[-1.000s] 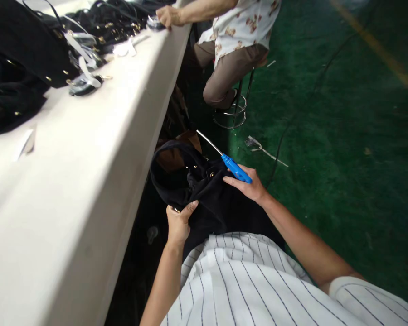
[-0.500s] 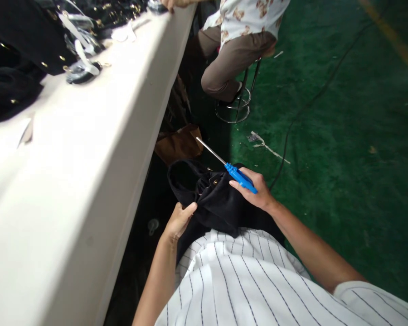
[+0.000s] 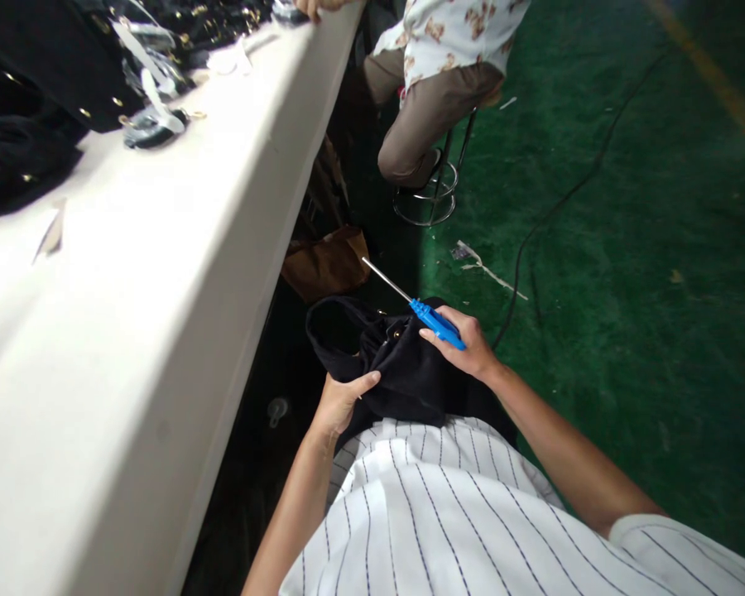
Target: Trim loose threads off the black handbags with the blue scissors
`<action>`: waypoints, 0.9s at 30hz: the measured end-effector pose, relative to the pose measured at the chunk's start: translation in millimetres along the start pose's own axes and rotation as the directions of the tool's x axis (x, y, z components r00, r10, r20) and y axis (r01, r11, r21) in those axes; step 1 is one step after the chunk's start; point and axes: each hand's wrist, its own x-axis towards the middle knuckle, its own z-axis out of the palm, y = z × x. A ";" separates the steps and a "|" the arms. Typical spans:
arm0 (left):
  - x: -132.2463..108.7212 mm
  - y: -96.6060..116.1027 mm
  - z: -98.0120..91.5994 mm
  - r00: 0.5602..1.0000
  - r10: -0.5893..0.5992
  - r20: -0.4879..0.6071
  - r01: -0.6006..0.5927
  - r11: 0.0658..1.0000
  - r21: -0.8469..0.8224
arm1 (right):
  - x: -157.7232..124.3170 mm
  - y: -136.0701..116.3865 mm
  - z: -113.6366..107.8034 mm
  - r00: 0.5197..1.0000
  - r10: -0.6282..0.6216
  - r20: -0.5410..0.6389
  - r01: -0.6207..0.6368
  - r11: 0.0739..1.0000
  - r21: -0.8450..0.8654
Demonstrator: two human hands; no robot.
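Across my lap lies a black fabric bag (image 3: 410,385) with a looped strap and small gold-coloured metal fittings. My left hand (image 3: 341,401) grips its near left side, thumb on top of the cloth and the other fingers hidden beneath. In my right hand (image 3: 465,339) is a screwdriver (image 3: 434,321) with a blue handle. Its thin metal shaft points up and left, past the bag's far edge, with the tip apart from the bag. The lower part of my right hand is close over the bag's right side; whether it touches the cloth I cannot tell.
A long white table (image 3: 161,248) runs along my left. Black bags (image 3: 25,157) and a plastic-wrapped piece (image 3: 152,128) lie on it. A person (image 3: 447,91) sits on a metal stool (image 3: 434,199) ahead. A brown paper bag (image 3: 326,265) and a cable (image 3: 552,207) are on the floor.
My left hand has shifted slightly right along the bag, its thumb further over the cloth. My right hand and the screwdriver have barely moved.
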 end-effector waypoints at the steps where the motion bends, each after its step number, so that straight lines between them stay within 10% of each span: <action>1: 2.2 -2.1 -0.4 0.999 0.035 -0.019 -0.035 0.999 -0.005 | 0.0 0.1 -0.4 1.000 -0.012 -0.007 0.012 1.000 -0.004; 12: 42.7 -4.3 -36.9 0.824 0.547 -0.149 -0.401 0.749 0.528 | -34.0 20.7 -28.2 0.988 0.039 0.146 0.001 0.965 -0.263; 20: 86.4 -48.9 -64.2 0.779 0.301 -0.551 -0.083 0.920 0.384 | -82.1 14.9 -8.6 0.843 0.217 0.491 0.099 0.836 -0.540; 27: 98.9 -55.6 -78.4 0.669 0.227 -0.707 -0.017 0.957 0.291 | -68.2 22.4 -6.7 0.853 0.230 0.469 0.113 0.795 -0.596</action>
